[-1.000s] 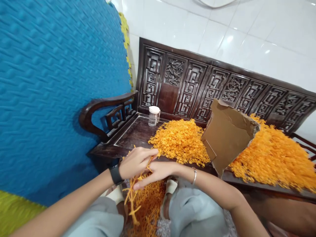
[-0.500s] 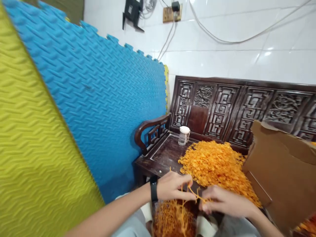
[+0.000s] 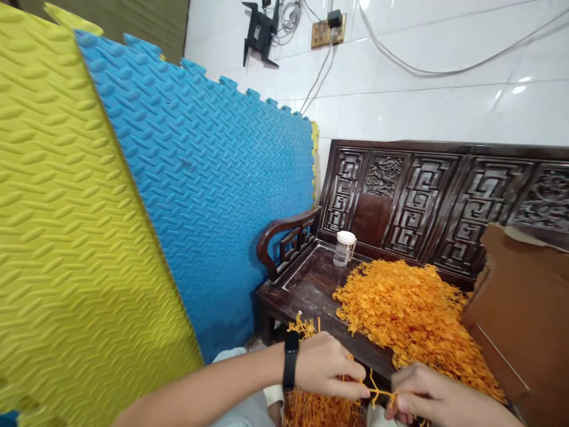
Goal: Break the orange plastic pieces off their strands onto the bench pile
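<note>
Down at the bottom edge of the head view, the left hand and the right hand are meeting low in front of the person, and both are pinching one thin orange branched sprig that is stretching between them. The left hand's grip is closing thumb against fingertips on the sprig's left end, with a black wristband sitting on that wrist; the right hand's grip is curling shut on the other end, though the frame is cutting it off, so how the fingers are lying is probably hard to judge fully. Under the hands a heap of stripped orange stems is showing between the knees, and a few more stem tips are poking up behind the left hand. Just beyond, a dark carved wooden bench is carrying a broad pile of orange petals, with a small clear jar with a white lid standing upright near its back rail. A brown cardboard sheet is standing at the right, and blue and yellow foam mats are leaning at the left.
</note>
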Demonstrator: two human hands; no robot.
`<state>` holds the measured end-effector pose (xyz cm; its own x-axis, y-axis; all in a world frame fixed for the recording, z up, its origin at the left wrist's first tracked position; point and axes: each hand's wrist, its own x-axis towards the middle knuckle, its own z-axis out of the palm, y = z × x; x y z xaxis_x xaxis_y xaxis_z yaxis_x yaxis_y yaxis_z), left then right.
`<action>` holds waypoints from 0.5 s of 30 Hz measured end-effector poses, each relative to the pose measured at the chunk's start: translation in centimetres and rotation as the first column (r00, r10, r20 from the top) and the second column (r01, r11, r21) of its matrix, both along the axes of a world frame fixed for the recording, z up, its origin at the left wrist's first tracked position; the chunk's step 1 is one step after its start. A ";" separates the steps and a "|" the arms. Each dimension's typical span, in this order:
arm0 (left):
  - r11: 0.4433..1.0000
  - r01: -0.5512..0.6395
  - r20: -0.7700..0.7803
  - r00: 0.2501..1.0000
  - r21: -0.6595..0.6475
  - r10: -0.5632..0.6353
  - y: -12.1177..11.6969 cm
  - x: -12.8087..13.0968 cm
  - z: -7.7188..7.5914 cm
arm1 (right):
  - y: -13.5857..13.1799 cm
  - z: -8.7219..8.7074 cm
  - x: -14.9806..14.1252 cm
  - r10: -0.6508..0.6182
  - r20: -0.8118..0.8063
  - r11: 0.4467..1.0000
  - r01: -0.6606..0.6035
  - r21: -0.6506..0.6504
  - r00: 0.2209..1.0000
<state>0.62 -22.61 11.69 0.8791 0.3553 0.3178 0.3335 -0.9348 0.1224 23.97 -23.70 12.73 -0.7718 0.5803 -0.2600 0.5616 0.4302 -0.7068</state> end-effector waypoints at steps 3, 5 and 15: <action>0.997 -0.004 -0.032 0.999 0.078 0.006 -0.7 -0.2 0.6 | -0.3 0.7 -0.2 0.032 -0.015 0.999 -0.032 0.040 0.999; 0.993 -0.006 -0.064 0.998 0.120 0.014 -1.0 -0.4 0.7 | -0.2 0.6 -0.2 0.055 -0.021 0.998 -0.055 0.022 0.998; 0.992 0.022 -0.070 0.997 0.128 -0.013 -1.5 0.0 -1.4 | 0.5 -0.6 0.9 0.174 -0.040 0.973 -0.178 -0.147 0.984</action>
<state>0.63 -24.10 10.29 0.9061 0.2996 0.2986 0.3203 -0.9470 -0.0218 24.91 -23.17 12.15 -0.8661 0.3905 -0.3119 0.4668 0.4088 -0.7842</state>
